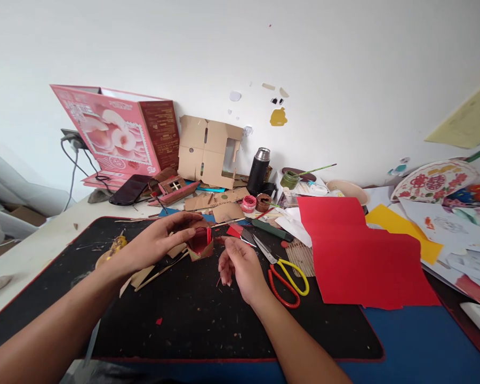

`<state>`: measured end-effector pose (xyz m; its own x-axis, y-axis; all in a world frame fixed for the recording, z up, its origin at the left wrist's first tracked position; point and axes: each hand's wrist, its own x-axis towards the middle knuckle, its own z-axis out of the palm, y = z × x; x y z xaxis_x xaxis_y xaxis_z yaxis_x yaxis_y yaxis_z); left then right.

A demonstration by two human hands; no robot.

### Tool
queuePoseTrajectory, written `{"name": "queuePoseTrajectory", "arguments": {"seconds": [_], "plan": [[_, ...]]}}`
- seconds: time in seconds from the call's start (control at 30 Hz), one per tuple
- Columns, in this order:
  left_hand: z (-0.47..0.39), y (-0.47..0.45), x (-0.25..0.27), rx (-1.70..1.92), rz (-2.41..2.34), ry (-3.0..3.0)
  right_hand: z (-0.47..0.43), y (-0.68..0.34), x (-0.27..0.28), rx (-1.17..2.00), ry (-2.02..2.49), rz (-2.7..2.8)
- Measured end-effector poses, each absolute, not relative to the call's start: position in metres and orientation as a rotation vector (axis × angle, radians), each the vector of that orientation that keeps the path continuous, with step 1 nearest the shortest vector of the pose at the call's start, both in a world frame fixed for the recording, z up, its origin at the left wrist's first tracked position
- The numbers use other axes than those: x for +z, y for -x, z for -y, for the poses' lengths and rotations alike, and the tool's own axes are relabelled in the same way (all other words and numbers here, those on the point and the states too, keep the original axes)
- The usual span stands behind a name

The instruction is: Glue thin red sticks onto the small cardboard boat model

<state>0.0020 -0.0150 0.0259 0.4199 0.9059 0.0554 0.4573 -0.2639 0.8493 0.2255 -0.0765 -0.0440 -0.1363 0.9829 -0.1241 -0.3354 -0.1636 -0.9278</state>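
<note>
My left hand point(172, 234) is at a small open cardboard piece with red inner walls point(200, 246), its thumb on the near left rim and its fingers along the far side. Just to the right, my right hand point(239, 266) has thumb and forefinger pinched together beside the piece's right edge; whatever is between them is too small to name. Scissors point(278, 269) with one red and one yellow handle lie half open right of my right hand. Cardboard strips point(142, 276) and a thin wooden stick point(162, 271) lie below my left hand.
A black mat point(208, 330) covers the work area. Red card point(364, 256) lies at the right. Behind stand a black thermos point(259, 173), paint jars point(248, 203), a cardboard sheet point(212, 149) and a pink box point(116, 133). A phone point(129, 190) lies back left.
</note>
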Motion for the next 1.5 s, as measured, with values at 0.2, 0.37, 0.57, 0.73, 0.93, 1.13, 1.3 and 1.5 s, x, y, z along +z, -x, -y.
{"name": "queuePoseTrajectory", "arguments": {"seconds": [0.2, 0.37, 0.57, 0.73, 0.93, 1.13, 1.3, 1.5], "plan": [[0.013, -0.001, 0.024, 0.676, -1.148, -1.951, 0.072, -0.23, -0.037, 1.427, 0.991, 0.915], [0.014, -0.002, 0.019, 0.645, -1.137, -2.032, 0.069, -0.229, -0.032, 1.415, 0.983, 0.944], [0.015, -0.003, 0.016, 0.624, -1.116, -2.052, 0.068, -0.228, -0.027, 1.417, 0.998, 0.979], [0.008, -0.001, 0.016, 0.686, -1.144, -2.066, 0.064, -0.251, -0.017, 1.283, 1.055, 0.989], [0.002, -0.007, 0.001, 0.64, -1.071, -2.152, 0.064, -0.291, -0.013, 1.111, 1.309, 1.173], [0.0, -0.018, -0.008, 0.583, -0.964, -2.193, 0.068, -0.306, -0.022, 0.818, 1.619, 1.657], [-0.006, -0.019, -0.015, 0.551, -0.93, -2.211, 0.063, -0.302, -0.018, 0.591, 1.836, 1.92], [-0.007, -0.015, -0.021, 0.554, -0.937, -2.228, 0.054, -0.292, -0.014, 0.423, 1.993, 2.133]]}}
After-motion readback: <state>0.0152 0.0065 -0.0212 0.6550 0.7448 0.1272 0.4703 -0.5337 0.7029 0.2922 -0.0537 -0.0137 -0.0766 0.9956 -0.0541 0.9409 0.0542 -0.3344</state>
